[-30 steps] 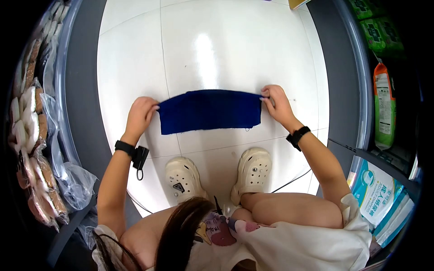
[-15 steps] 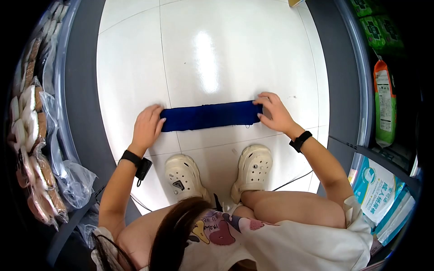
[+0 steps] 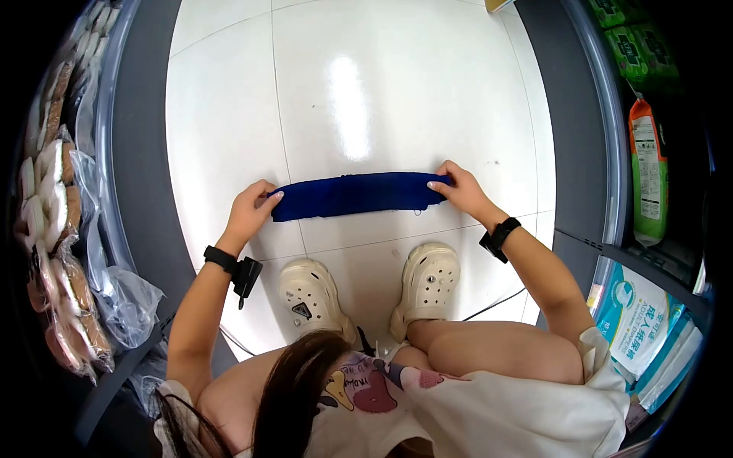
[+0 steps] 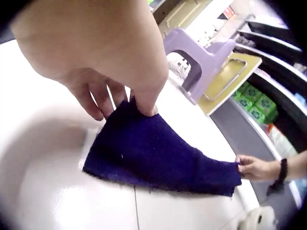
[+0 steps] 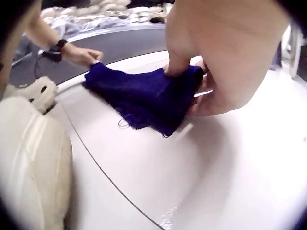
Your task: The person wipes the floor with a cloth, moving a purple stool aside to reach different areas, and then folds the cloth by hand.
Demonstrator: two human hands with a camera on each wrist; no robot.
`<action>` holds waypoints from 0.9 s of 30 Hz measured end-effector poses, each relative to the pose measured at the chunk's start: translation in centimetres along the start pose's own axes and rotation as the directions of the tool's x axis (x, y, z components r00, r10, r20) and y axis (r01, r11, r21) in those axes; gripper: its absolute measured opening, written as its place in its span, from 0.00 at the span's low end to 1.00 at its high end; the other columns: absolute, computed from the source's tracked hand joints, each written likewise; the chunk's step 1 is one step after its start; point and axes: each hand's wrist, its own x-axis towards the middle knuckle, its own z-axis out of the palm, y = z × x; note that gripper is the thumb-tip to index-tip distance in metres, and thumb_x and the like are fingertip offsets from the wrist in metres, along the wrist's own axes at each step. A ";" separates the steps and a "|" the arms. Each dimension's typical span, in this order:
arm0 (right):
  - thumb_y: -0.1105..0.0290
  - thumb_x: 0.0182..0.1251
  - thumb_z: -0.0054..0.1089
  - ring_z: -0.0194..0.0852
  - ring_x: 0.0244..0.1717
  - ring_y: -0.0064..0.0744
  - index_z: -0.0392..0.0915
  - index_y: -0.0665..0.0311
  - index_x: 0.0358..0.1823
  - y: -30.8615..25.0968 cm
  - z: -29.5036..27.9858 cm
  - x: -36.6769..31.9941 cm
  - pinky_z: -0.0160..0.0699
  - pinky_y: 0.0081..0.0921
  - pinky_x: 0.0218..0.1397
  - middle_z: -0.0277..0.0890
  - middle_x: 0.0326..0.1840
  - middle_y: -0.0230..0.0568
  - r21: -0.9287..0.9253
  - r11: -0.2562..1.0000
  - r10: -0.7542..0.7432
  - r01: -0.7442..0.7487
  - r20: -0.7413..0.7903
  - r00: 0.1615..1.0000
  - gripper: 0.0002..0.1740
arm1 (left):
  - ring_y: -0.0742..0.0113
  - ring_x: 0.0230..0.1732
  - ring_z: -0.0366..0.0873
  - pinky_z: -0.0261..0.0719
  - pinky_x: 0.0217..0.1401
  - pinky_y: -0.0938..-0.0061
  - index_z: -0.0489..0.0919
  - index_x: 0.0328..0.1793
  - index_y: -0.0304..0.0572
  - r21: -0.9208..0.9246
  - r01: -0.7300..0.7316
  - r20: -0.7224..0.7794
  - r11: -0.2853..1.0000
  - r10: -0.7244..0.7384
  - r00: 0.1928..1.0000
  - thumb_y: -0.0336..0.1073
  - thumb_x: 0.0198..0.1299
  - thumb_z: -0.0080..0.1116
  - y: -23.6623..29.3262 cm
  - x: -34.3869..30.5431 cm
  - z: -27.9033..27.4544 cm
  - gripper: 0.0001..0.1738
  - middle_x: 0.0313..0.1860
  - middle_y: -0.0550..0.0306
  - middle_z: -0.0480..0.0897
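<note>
A dark blue folded cloth stretches as a narrow strip between both hands, close over the white tiled floor. My left hand pinches its upper left corner, thumb on the near face, as the left wrist view also shows on the cloth. At the other end, my right hand pinches the upper right corner between thumb and fingers. Loose threads hang from the lower edge of the cloth in the right wrist view. Its middle sags slightly between the two grips.
Cream clogs stand on the floor just below the cloth. Shelving with plastic-wrapped slippers lines the left side. On the right are green packs and a blue-white diaper pack. A purple stool shows in the left wrist view.
The cloth went from a wide panel to a narrower strip as both hands came nearer the body. Both hands, spread loosely at its ends half a second ago, now pinch its upper corners.
</note>
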 end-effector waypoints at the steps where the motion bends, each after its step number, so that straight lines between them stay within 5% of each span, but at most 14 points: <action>1: 0.64 0.65 0.67 0.71 0.32 0.25 0.73 0.62 0.38 0.5 0.0 0.0 0.73 0.24 0.39 0.75 0.32 0.32 0.076 0.997 -0.004 0.004 -0.008 1.000 0.12 | 0.73 0.32 0.73 0.74 0.43 0.76 0.78 0.38 0.38 -0.133 0.051 0.018 0.990 -0.049 0.999 0.37 0.66 0.61 -0.3 -0.1 -0.2 0.10 0.31 0.63 0.79; 4: 0.63 0.71 0.62 0.67 0.30 0.17 0.71 0.59 0.38 1.1 -0.5 -0.9 0.70 0.19 0.35 0.73 0.31 0.26 0.304 0.951 0.064 -0.061 0.001 0.998 0.10 | 0.81 0.33 0.70 0.74 0.42 0.79 0.76 0.36 0.43 -0.287 0.082 0.011 0.954 -0.083 0.997 0.40 0.69 0.58 -0.8 -0.2 -1.0 0.11 0.28 0.68 0.76; 9: 0.62 0.73 0.59 0.66 0.29 0.15 0.69 0.57 0.39 0.1 -1.2 -2.3 0.67 0.16 0.33 0.71 0.30 0.26 0.596 0.777 0.217 -0.202 0.048 0.975 0.10 | 0.81 0.32 0.72 0.76 0.44 0.79 0.71 0.34 0.48 -0.427 0.290 0.130 0.857 -0.259 0.957 0.41 0.71 0.56 1.2 -0.8 -2.7 0.12 0.26 0.70 0.73; 15: 0.61 0.70 0.62 0.69 0.31 0.18 0.71 0.59 0.40 1.5 0.2 -0.8 0.71 0.18 0.35 0.73 0.31 0.28 0.448 0.845 0.303 -0.292 0.049 0.952 0.11 | 0.80 0.36 0.72 0.76 0.47 0.78 0.71 0.37 0.48 -0.431 0.388 0.185 0.815 -0.341 0.922 0.43 0.72 0.53 -0.7 0.7 -1.4 0.12 0.31 0.68 0.74; 21: 0.59 0.64 0.69 0.75 0.37 0.24 0.73 0.64 0.47 2.6 1.0 0.1 0.77 0.23 0.42 0.77 0.37 0.35 0.174 0.980 0.105 -0.097 -0.039 0.994 0.20 | 0.77 0.40 0.71 0.74 0.50 0.78 0.71 0.44 0.44 -0.312 0.253 0.090 0.916 -0.236 0.967 0.45 0.68 0.59 -1.7 1.2 -0.1 0.14 0.36 0.65 0.74; 23: 0.59 0.62 0.71 0.76 0.39 0.25 0.73 0.66 0.47 1.9 0.9 -0.2 0.78 0.24 0.44 0.78 0.37 0.37 0.189 0.975 0.132 -0.119 -0.061 0.989 0.22 | 0.75 0.41 0.73 0.74 0.51 0.77 0.71 0.47 0.43 -0.267 0.190 0.047 0.945 -0.184 0.982 0.44 0.64 0.65 -1.0 1.0 0.2 0.18 0.38 0.63 0.75; 27: 0.62 0.59 0.73 0.78 0.41 0.27 0.72 0.68 0.48 1.7 1.7 -0.4 0.79 0.25 0.48 0.79 0.39 0.40 0.283 0.949 0.169 -0.142 -0.073 0.983 0.24 | 0.71 0.49 0.74 0.73 0.57 0.73 0.71 0.54 0.40 -0.300 0.286 0.183 0.910 -0.239 0.954 0.40 0.61 0.67 0.0 0.7 0.3 0.22 0.46 0.58 0.78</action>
